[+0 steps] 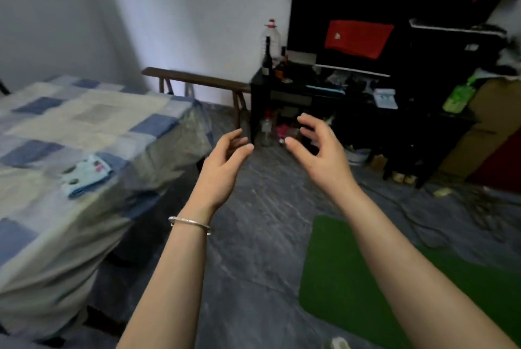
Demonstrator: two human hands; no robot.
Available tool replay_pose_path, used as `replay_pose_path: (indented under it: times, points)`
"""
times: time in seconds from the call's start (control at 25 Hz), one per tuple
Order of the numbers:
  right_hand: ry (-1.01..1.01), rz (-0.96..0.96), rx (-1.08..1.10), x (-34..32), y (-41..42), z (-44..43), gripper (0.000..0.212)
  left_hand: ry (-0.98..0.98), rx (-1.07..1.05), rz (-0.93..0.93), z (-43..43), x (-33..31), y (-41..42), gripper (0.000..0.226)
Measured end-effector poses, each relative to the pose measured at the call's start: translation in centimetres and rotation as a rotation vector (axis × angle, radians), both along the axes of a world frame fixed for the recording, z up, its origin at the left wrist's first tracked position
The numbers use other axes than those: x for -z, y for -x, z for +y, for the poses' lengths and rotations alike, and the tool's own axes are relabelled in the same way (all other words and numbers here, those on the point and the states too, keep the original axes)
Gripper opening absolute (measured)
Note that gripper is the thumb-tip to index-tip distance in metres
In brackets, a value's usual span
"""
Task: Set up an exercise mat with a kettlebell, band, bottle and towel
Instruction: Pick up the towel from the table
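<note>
A green exercise mat lies on the grey floor at the lower right, partly under my right forearm. A folded light-blue towel rests on the checked bed cover at the left. My left hand and my right hand are raised in mid-air in front of me, fingers loosely curved, holding nothing. A clear plastic bottle stands on the floor under the dark table, just beyond my fingertips. No kettlebell or band is visible.
A bed with a blue and cream checked cover fills the left. A wooden bench stands along the far wall. A dark table carries bottles and clutter. Cables trail over the floor at the right.
</note>
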State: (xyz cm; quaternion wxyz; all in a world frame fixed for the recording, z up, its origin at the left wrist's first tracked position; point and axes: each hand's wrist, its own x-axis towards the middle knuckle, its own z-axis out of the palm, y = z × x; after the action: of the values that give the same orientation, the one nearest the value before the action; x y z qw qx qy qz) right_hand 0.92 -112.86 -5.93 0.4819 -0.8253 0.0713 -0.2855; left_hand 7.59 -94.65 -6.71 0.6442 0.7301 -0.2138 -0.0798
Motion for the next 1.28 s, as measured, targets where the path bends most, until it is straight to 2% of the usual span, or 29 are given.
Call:
replay_pose_path:
  times: [0.16,0.36,0.56,0.72,0.96,1.28]
  points:
    - [-0.066,-0.014,-0.098,-1.2,-6.8,4.9,0.046,-0.032,-0.162,0.005,6.9,-1.4,-5.1,0.059]
    - [-0.109,0.024,-0.248,-1.0,-15.5,12.4,0.046,-0.018,-0.363,0.021,14.3,-2.4,-10.6,0.035]
    - [-0.137,0.039,-0.378,-0.4,-24.7,18.4,0.038,-0.039,-0.591,0.050,20.7,-1.3,-16.2,0.038]
    - [-0.165,0.076,-0.483,0.3,-32.8,22.9,0.042,-0.048,-0.751,0.052,24.7,-0.7,-22.4,0.038]
    - [-0.130,0.212,-0.613,4.0,-42.0,29.2,0.037,-0.152,-0.866,0.203,28.8,2.9,-29.2,0.037]
    - [0.014,0.486,-0.572,12.6,-49.2,36.1,0.044,-0.200,-0.935,0.475,35.3,11.2,-35.5,0.043]
